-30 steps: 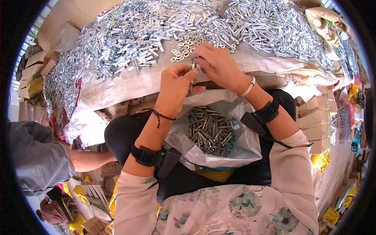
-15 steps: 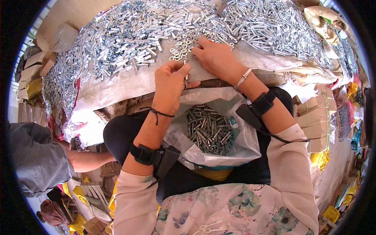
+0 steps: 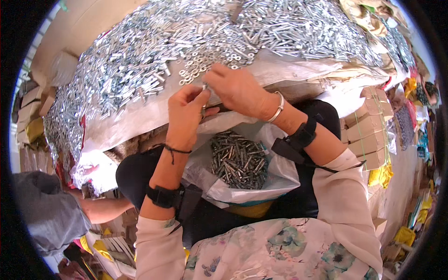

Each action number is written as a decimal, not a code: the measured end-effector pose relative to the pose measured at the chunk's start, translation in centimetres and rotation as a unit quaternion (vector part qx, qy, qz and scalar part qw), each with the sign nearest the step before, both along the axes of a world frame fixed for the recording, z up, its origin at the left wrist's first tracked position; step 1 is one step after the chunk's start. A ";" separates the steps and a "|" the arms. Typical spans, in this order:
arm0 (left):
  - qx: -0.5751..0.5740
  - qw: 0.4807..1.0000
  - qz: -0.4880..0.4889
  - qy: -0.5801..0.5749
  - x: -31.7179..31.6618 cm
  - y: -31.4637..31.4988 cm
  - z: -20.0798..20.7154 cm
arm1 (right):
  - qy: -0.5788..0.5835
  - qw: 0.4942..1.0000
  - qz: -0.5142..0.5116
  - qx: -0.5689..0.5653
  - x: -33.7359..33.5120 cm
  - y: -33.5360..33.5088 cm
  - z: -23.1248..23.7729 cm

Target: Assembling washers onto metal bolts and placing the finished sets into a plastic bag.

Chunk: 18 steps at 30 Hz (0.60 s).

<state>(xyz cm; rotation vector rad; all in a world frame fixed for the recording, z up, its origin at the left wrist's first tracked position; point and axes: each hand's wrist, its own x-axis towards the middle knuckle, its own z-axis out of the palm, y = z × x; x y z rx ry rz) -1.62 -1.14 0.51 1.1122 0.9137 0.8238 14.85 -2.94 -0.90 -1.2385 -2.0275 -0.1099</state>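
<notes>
My left hand is closed, pinching a small metal bolt upright between thumb and fingers. Right beside it, my right hand has its fingertips pressed together at the bolt's upper end; whatever they hold is hidden. Just beyond both hands lies a cluster of flat ring washers on a pale cloth. Below my wrists, an opened white sack between my legs contains many darker metal bolts.
A broad heap of shiny metal sleeves and bolts spreads over the surface ahead. Cardboard boxes tied with green string stand at my right. Another person's arm reaches in from the left. A yellow bag lies near the boxes.
My right hand has come away from the washers, back toward me, and its fingertips now meet the bolt in my left hand. The whole view has shifted somewhat.
</notes>
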 end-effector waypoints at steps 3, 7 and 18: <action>0.001 1.000 0.020 0.017 0.0 0.0 0.0 | -0.063 0.998 0.014 0.022 1.1 -0.5 0.6; 0.014 1.000 0.006 0.014 0.2 0.2 -0.2 | -0.156 0.968 -0.195 0.003 5.5 0.3 0.3; -0.004 0.999 -0.039 -0.019 0.7 -0.4 0.2 | 0.014 0.998 -0.062 0.016 4.8 0.7 0.3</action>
